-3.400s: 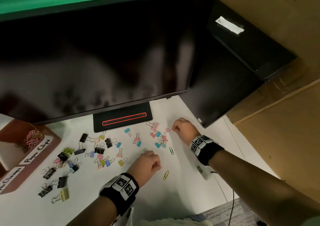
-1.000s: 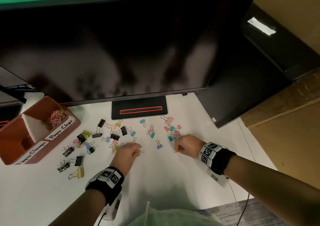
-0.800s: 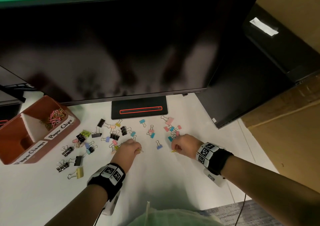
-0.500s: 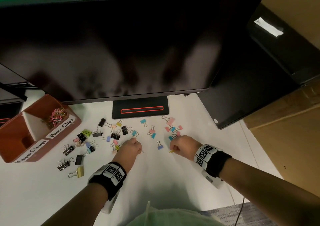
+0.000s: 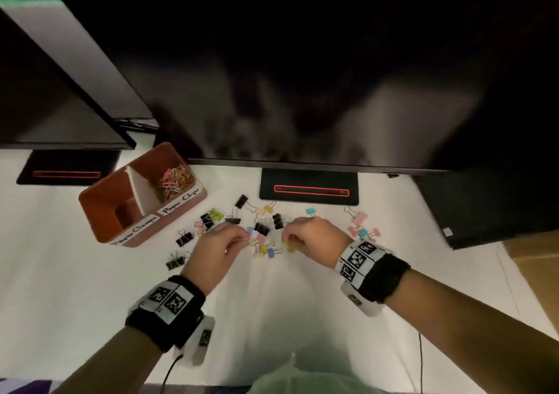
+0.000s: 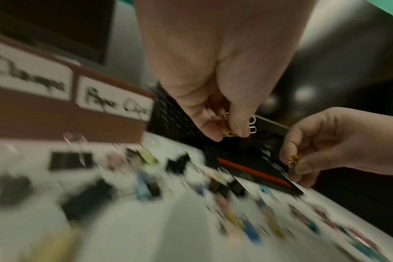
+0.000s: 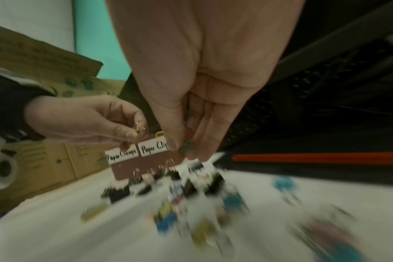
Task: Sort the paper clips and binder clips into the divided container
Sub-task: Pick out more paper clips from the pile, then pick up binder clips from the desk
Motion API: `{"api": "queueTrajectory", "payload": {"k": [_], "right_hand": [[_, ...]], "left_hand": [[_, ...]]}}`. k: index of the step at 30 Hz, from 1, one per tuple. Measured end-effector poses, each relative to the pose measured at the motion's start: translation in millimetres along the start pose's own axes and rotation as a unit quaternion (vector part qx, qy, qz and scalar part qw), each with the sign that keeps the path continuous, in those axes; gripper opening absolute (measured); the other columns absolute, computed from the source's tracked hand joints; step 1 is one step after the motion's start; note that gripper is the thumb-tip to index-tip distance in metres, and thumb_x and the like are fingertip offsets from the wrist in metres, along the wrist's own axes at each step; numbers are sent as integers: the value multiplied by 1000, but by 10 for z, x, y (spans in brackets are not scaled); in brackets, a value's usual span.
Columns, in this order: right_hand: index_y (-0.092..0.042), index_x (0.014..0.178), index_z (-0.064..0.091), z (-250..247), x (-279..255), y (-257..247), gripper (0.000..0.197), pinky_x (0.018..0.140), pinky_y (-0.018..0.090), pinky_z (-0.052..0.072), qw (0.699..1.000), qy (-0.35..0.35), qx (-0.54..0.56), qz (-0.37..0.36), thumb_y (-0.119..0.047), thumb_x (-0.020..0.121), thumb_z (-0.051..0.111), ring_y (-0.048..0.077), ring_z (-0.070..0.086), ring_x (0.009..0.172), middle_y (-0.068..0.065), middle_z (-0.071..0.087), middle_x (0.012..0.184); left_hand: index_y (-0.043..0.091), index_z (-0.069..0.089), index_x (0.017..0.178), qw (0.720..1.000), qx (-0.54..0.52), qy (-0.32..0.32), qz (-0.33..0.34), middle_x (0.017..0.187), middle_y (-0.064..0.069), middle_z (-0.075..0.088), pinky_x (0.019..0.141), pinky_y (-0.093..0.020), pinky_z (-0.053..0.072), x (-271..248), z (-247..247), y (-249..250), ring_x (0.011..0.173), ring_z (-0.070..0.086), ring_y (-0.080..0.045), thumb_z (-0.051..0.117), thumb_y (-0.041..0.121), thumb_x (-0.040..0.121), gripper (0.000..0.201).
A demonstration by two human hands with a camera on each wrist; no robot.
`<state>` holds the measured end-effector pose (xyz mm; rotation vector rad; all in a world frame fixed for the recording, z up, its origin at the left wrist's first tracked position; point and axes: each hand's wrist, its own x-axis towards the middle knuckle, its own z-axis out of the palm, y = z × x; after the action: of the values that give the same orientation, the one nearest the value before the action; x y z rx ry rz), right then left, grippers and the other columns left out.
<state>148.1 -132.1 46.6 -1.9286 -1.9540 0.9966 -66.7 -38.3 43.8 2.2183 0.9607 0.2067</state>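
Observation:
My left hand (image 5: 239, 239) hovers over the scattered binder clips (image 5: 260, 228) and pinches yellow and white paper clips (image 6: 229, 130) between thumb and fingers. My right hand (image 5: 286, 240), close beside it, pinches a yellow paper clip (image 7: 160, 135) and a green one (image 7: 187, 146). The brown divided container (image 5: 104, 203) stands to the left on the white table. Its compartment labelled "Paper Clips" holds a pile of coloured paper clips (image 5: 172, 180). The other compartment is labelled "Paper Clamps". Both wrist views are blurred below the hands.
A large dark monitor hangs over the table, its stand base (image 5: 308, 191) just behind the clips. A second monitor (image 5: 60, 91) stands at the left and a black case (image 5: 484, 206) at the right. A cardboard box (image 5: 538, 266) lies at the far right.
Both hands have risen off the table and moved left over the binder clips, nearer the container. The right hand took a yellow paper clip up with it.

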Motion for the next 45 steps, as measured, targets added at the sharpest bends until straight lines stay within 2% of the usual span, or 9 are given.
{"api": "queueTrajectory", "payload": {"k": [6, 10, 14, 18, 21, 24, 30, 35, 45], "right_hand": [[-9, 103, 67, -164, 1141, -974, 18, 88, 33, 48, 992, 106, 41, -52, -9, 89, 56, 25, 62, 94, 11, 65, 105], [-5, 107, 65, -97, 1859, -1470, 22, 89, 33, 45, 989, 129, 55, -38, -3, 88, 55, 29, 59, 99, 17, 61, 110], [-11, 122, 57, 30, 2292, -1573, 35, 98, 39, 45, 994, 96, 29, 37, -5, 88, 56, 30, 56, 112, 15, 58, 124], [-10, 112, 62, 153, 2141, -1432, 25, 89, 35, 51, 986, 151, 74, -3, -5, 88, 57, 23, 62, 98, 11, 60, 114], [-14, 96, 65, 324, 1828, -1276, 10, 78, 27, 48, 972, 225, 61, -34, -13, 86, 62, 12, 56, 86, 4, 60, 98], [-17, 92, 65, 558, 1622, -1141, 10, 85, 39, 50, 976, 214, 25, -23, -22, 84, 66, 18, 55, 93, 2, 58, 99], [-30, 125, 53, 780, 1626, -1067, 45, 107, 44, 35, 988, -52, -115, 91, -31, 81, 66, 29, 36, 129, 8, 37, 143], [-20, 112, 61, 800, 1499, -920, 28, 99, 34, 44, 992, 30, -29, 121, -19, 84, 64, 21, 51, 109, 3, 56, 116], [-24, 128, 53, 729, 1099, -751, 41, 90, 23, 43, 976, 114, 26, 183, -31, 88, 62, 19, 56, 100, 4, 47, 119]], "left_hand": [[17, 63, 87, 985, 62, 107, -119, 87, 1, 67, 71, -27, 48, 238, -1181, -644, 78, 62, -14, 64, 21, 85, 5], [13, 65, 93, 982, 43, 74, -168, 88, 0, 68, 76, -22, 45, 491, -1483, -988, 80, 62, -13, 68, 14, 81, 12], [10, 58, 117, 987, 78, 20, -141, 120, -8, 59, 99, -31, 43, 508, -1557, -1084, 103, 57, -20, 64, 2, 81, 38], [20, 58, 117, 998, 18, 62, 4, 117, 7, 52, 94, -24, 47, 147, -1519, -1010, 99, 55, -6, 61, 7, 84, 35], [23, 57, 114, 999, -25, -10, 44, 112, 14, 49, 91, -21, 47, -158, -1291, -1087, 96, 53, -1, 63, 18, 84, 31], [29, 50, 123, 994, -2, -98, 40, 132, 10, 38, 106, -31, 36, -320, -973, -1271, 119, 38, -5, 64, 22, 82, 44], [28, 40, 135, 984, 87, -157, -4, 153, 5, 18, 111, -37, 31, -281, -625, -1511, 135, 27, -20, 63, 29, 82, 57], [21, 49, 130, 989, 63, -133, -6, 144, 2, 36, 109, -35, 33, -308, -545, -1631, 125, 39, -23, 59, 12, 84, 48], [17, 54, 125, 994, 3, -106, -22, 136, 2, 44, 109, -30, 32, -332, -504, -1776, 121, 45, -23, 66, 5, 78, 51]]}}
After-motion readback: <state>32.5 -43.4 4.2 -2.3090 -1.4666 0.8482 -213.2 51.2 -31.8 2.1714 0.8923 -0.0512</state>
